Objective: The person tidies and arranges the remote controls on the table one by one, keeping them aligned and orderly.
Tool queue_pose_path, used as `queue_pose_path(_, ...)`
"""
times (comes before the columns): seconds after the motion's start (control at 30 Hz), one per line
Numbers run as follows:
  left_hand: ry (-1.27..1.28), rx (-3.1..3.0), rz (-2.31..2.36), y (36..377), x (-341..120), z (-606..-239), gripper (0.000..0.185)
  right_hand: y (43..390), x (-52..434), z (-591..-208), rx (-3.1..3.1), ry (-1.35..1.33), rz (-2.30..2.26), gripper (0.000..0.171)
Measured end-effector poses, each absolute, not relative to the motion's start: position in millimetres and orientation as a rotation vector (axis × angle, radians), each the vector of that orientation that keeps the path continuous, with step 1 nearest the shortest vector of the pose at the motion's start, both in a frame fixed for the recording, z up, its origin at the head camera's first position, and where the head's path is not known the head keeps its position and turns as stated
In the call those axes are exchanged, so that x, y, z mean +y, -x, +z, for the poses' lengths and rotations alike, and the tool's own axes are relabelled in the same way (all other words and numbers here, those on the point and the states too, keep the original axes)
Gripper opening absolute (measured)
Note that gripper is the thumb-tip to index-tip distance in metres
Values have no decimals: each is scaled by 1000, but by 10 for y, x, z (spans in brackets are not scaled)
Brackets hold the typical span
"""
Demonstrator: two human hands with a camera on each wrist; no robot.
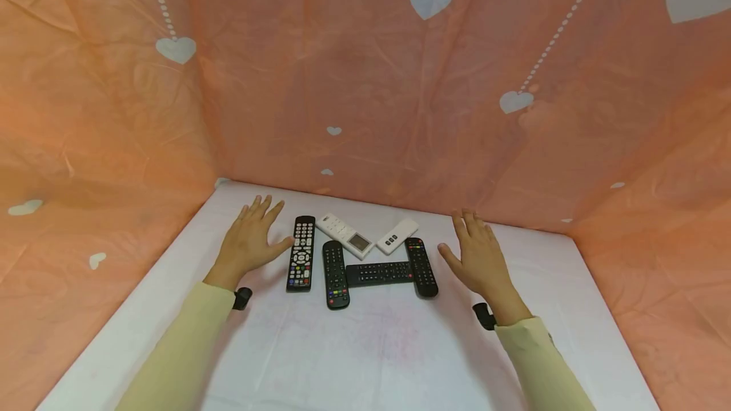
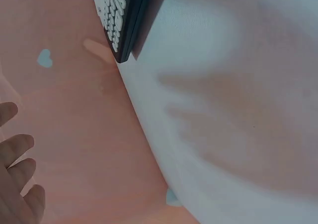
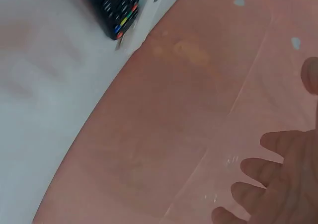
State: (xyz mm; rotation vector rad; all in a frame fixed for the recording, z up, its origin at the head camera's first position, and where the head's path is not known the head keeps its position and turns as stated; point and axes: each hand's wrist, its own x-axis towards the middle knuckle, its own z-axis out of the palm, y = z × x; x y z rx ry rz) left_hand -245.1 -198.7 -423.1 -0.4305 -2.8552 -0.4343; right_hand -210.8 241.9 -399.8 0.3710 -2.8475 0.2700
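Note:
My left hand (image 1: 249,243) hovers with fingers spread left of a long black remote control (image 1: 301,254) that has white and coloured buttons. To the right, my right hand (image 1: 478,257) is held likewise, beside a black remote control (image 1: 421,267) with dark buttons. Between the hands lie another upright black remote (image 1: 335,274), a black remote set crosswise (image 1: 379,273), a white remote with a small screen (image 1: 345,235) and a smaller white remote (image 1: 397,236). Neither hand holds anything. Both wrist views show spread fingers and the hand's shadow on the white surface.
The remotes lie on a white-covered table (image 1: 320,360). Orange cloth (image 1: 354,81) with pale hearts and dotted lines walls in the back and both sides. A black band (image 1: 242,299) is on the left wrist, and another black band (image 1: 484,316) on the right.

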Motion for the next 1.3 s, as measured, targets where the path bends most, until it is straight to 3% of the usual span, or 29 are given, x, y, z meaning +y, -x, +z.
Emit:
queue_pose_path(0.57, 540, -2817, -488, 2770, -1954, -4286, 68, 2170, 1764, -4087, -2677, -626, 693, 67)
queue_pose_path(0.97, 346, -2968, -928, 2938, -1994, -4473, 62, 2171, 1172, -4219, -2695, -746, 880, 66)
queue_pose_path(1.3, 384, -2985, -1102, 3157, -1971, -4644, 64, 2171, 662, -4406, -2809, -771, 1086, 61)
